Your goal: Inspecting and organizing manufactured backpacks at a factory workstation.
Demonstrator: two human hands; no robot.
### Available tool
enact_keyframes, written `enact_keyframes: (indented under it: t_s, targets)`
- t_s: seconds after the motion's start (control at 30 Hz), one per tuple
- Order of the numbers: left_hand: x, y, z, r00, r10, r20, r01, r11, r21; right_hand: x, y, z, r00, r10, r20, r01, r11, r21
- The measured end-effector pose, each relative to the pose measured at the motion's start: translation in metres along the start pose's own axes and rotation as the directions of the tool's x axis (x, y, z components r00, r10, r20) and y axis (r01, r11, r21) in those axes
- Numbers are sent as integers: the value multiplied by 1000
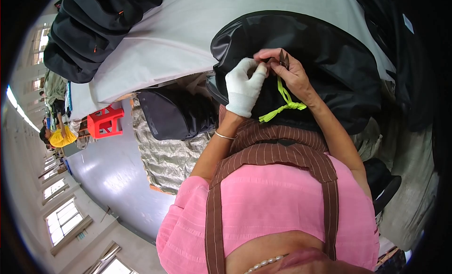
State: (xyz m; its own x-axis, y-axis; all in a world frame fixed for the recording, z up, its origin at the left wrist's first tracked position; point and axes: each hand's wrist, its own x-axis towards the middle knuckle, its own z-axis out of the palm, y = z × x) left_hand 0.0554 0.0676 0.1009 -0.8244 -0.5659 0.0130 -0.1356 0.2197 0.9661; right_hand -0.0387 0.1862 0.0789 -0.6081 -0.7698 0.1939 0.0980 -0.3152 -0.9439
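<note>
A large black bag (329, 62) of smooth, shiny fabric lies across the table edge and over my lap. My left hand (245, 85), in a white knitted glove, is closed in a pinch above the bag; what its fingertips hold is too small to make out. Against those fingertips come the thumb and forefinger of my bare right hand (293, 76). Tucked in that right hand is a pair of small thread snips (284, 60), dark blades pointing up and away from me. A knotted yellow-green fabric strip (285, 104) dangles below the right palm.
The table has a white cloth (183, 33). Several black bags (94, 33) are stacked at its far left; another dark bag (174, 113) sits on a silvery sheet (165, 156) left of me. Black material (398, 52) hangs at right. A red stool (105, 122) and a person in yellow (63, 136) are farther left.
</note>
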Motion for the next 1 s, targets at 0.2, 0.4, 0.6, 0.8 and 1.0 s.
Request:
enact_keyframes:
  t_s: [0.2, 0.4, 0.6, 0.8, 1.0]
  targets:
    - [5, 1, -17, 971, -211, 117, 236, 930, -283, 2, -1, -2, 990, -27, -142, 20, 999, -47]
    - [4, -1, -26, 946, -281, 160, 322, 865, -385, -3, -12, 0, 978, 82, -192, -132, 955, -264]
    - [7, -3, -30, 922, -311, 232, 381, 838, -391, -9, -13, 12, 980, 16, -200, -144, 752, -644]
    - [11, -4, -39, 847, -348, 402, 517, 712, -475, -11, -20, 18, 985, -82, -153, -57, 682, -729]
    - [13, -8, -45, 794, -353, 495, 600, 590, -541, -23, -33, 34, 980, -80, -180, -76, 688, -722]
